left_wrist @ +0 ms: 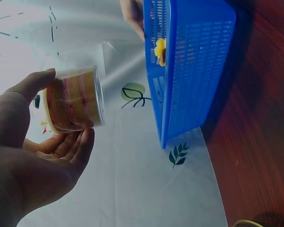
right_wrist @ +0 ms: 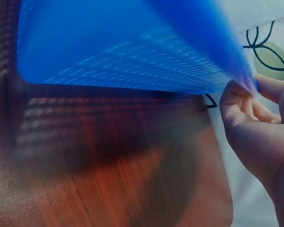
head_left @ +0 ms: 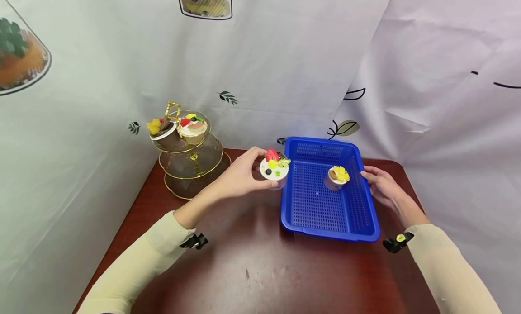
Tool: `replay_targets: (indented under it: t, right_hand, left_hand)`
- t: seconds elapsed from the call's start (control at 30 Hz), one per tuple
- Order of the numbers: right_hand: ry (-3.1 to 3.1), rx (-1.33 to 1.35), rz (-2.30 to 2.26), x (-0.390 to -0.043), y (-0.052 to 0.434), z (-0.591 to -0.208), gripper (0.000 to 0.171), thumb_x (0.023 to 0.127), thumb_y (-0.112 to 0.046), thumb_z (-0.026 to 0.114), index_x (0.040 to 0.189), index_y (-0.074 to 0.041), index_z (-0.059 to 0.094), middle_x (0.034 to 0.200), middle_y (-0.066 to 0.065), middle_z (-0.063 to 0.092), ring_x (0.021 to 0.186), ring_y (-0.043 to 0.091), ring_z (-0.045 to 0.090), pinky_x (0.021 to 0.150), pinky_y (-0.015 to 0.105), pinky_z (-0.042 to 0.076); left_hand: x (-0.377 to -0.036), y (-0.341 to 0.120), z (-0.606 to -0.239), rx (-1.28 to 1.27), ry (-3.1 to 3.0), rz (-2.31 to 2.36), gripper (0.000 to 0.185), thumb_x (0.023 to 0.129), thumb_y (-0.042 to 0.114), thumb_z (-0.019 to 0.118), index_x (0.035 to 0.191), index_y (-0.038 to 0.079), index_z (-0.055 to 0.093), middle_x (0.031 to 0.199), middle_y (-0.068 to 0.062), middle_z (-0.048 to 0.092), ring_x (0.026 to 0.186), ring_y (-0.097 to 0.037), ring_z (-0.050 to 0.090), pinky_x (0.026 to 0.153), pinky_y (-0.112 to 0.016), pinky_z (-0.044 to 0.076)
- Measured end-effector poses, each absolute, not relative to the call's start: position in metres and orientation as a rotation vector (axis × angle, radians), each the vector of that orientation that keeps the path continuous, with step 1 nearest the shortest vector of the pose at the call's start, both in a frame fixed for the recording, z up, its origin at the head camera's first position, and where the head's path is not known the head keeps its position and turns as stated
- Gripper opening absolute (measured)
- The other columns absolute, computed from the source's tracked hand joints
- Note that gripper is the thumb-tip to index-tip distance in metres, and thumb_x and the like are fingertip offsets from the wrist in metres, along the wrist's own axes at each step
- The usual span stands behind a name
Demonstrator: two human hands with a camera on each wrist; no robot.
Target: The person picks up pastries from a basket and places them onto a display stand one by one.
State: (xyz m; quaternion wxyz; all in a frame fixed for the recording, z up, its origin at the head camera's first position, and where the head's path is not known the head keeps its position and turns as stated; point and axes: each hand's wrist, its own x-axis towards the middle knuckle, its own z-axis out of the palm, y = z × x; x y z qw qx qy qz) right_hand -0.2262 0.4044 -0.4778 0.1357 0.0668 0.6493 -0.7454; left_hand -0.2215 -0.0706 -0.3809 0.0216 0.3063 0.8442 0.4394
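Note:
My left hand (head_left: 243, 173) grips a small clear dessert cup (head_left: 277, 176), thumb on one side and fingers on the other, just left of the basket rim. White cream, a strawberry and other fruit pieces top the cup; layered cake shows through its side (left_wrist: 75, 100) in the left wrist view. With thumb and fingers, my right hand (head_left: 381, 186) pinches the right rim of a blue plastic basket (head_left: 295, 230). Inside the basket stands another dessert cup (head_left: 337, 178) topped with yellow fruit. The right wrist view shows the basket's wall (right_wrist: 109, 61) close up, above the table.
A three-tier gold-rimmed stand (head_left: 191, 162) is at the table's back left. On its top tier sit a chocolate dessert cup (head_left: 163, 135) and a cream-topped fruit cup (head_left: 193, 127). The dark red wooden table (head_left: 252, 268) meets a patterned white curtain (head_left: 277, 65) behind.

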Motion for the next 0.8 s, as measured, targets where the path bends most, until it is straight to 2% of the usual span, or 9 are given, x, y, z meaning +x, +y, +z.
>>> replay_targets:
  t: [0.27,0.63,0.8]
  right_hand:
    - [1.729,0.218,-2.178,-0.234,0.41,-0.473,0.018,0.113,-0.012,0.049,0.128,-0.011,0.06,0.104,0.001,0.075,0.087,0.015,0.071,0.073,0.03,0.058]
    - [1.841,0.245,-2.124,-0.24,0.409,-0.471,0.009,0.112,-0.012,0.053,0.119,-0.01,0.058,0.098,-0.002,0.072,0.084,0.013,0.068,0.073,0.03,0.057]
    - [1.927,0.269,-2.096,-0.241,0.403,-0.469,0.011,0.111,-0.011,0.055,0.121,-0.006,0.054,0.095,-0.003,0.07,0.082,0.012,0.068,0.071,0.029,0.057]
  left_hand:
    - [-0.227,-0.087,-0.38,0.885,2.666,1.348,0.071,0.08,0.035,0.095,0.134,0.009,0.057,0.121,-0.003,0.06,0.106,-0.018,0.066,0.093,-0.035,0.057]
    - [-0.228,-0.113,-0.387,0.81,2.707,1.351,0.07,0.082,0.03,0.093,0.136,0.005,0.056,0.122,-0.005,0.062,0.102,-0.019,0.066,0.09,-0.037,0.055]
    - [-0.23,-0.121,-0.39,0.771,2.762,1.327,0.071,0.081,0.03,0.094,0.136,0.004,0.056,0.121,-0.007,0.061,0.103,-0.022,0.064,0.088,-0.037,0.053]
